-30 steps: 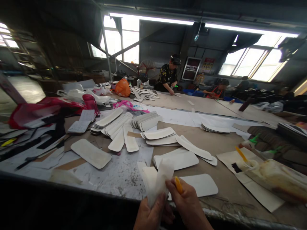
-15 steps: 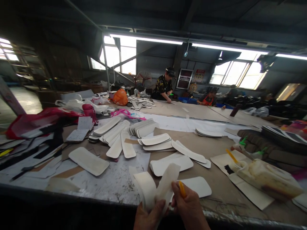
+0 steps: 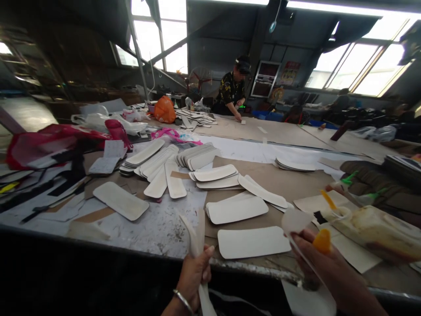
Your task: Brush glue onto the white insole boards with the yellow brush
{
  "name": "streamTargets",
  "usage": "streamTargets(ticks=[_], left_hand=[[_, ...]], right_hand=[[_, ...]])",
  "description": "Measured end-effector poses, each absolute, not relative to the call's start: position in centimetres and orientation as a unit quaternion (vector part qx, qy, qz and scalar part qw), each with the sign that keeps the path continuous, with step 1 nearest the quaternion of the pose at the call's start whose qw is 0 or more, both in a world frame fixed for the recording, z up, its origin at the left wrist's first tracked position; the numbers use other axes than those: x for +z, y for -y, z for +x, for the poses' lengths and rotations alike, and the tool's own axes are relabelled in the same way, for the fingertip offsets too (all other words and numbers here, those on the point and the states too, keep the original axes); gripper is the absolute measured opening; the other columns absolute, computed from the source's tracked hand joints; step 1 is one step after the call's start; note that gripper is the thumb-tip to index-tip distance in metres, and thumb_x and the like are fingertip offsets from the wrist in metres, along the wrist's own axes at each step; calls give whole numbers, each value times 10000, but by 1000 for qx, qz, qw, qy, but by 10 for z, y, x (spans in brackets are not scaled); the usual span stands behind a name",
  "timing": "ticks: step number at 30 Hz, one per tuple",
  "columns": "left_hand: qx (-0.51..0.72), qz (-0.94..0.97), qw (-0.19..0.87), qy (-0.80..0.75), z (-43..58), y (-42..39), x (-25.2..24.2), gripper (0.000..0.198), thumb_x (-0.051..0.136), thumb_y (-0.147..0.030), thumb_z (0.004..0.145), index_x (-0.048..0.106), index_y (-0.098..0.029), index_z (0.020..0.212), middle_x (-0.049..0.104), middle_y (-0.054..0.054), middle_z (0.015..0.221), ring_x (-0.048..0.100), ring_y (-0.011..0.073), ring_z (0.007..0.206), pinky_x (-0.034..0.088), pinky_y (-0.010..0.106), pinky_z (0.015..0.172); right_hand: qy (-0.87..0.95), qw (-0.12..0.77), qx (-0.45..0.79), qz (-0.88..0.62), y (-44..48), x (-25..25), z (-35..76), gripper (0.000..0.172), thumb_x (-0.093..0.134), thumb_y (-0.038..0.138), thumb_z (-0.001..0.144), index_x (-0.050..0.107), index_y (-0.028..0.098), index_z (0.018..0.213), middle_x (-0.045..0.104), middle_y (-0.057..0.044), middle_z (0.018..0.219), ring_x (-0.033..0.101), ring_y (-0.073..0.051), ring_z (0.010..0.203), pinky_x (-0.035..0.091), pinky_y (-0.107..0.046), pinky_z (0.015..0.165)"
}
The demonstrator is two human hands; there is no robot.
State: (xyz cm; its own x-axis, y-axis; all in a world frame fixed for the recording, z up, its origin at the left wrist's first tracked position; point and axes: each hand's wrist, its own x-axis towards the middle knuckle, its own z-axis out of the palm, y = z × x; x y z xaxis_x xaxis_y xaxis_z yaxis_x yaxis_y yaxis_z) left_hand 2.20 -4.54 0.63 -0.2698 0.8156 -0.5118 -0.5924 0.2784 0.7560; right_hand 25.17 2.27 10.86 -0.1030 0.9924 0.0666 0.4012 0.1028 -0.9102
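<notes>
My left hand (image 3: pixel 194 274) is closed around a bundle of thin white panels (image 3: pixel 194 235), which stand on edge at the front of the table. On the right, my right hand (image 3: pixel 329 267) grips a single white panel (image 3: pixel 297 221) together with a tool that has a yellow handle (image 3: pixel 322 240); the tool's lower end is blurred. Between the hands, one flat white panel with rounded corners (image 3: pixel 253 242) lies on brown sheeting. Just behind it rests a small pile of similar panels (image 3: pixel 238 210).
More panel stacks (image 3: pixel 197 157) spread across the table. At right sit a stained plastic container (image 3: pixel 381 232) with a yellow stick (image 3: pixel 328 200) and green-tipped bottles (image 3: pixel 348 177). Pink bags (image 3: pixel 62 142) and scraps are on the left. A co-worker (image 3: pixel 232 87) stands across the table.
My hands have moved apart. The right has gone to the right with one panel and the yellow-handled tool; the left keeps the bundle, now seen edge-on. The view has tilted down.
</notes>
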Motion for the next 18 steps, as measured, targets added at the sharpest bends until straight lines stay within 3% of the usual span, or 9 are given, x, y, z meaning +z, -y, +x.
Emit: streamTargets(ticks=[4, 7, 11, 18], left_hand=[[562, 84, 625, -535, 26, 34, 5, 466, 710, -523, 570, 468, -169, 755, 258, -156, 356, 205, 18, 322, 158, 164, 343], [538, 96, 641, -539, 28, 26, 5, 470, 708, -527, 571, 486, -153, 752, 279, -144, 368, 223, 15, 331, 159, 162, 347], [501, 109, 648, -563, 27, 16, 3, 450, 719, -462, 551, 503, -144, 785, 306, -136, 341, 222, 21, 305, 140, 176, 335], [457, 145, 651, -588, 23, 7, 11, 318, 630, -424, 658, 439, -182, 576, 333, -106, 355, 296, 30, 287, 174, 179, 337]], right_hand=[[754, 204, 365, -507, -39, 79, 243, 323, 463, 460, 795, 504, 205, 601, 496, 10, 568, 463, -136, 525, 403, -236, 506], [784, 139, 370, -478, -52, 57, 227, 332, 434, 427, 815, 449, 203, 572, 496, 18, 549, 448, -136, 525, 359, -231, 501], [790, 55, 414, -449, -67, 46, 210, 303, 449, 394, 817, 485, 193, 594, 523, 21, 561, 454, -137, 541, 314, -228, 522], [819, -68, 331, -464, -87, 48, 193, 237, 463, 327, 842, 566, 200, 670, 630, -37, 668, 559, -196, 634, 296, -249, 558]])
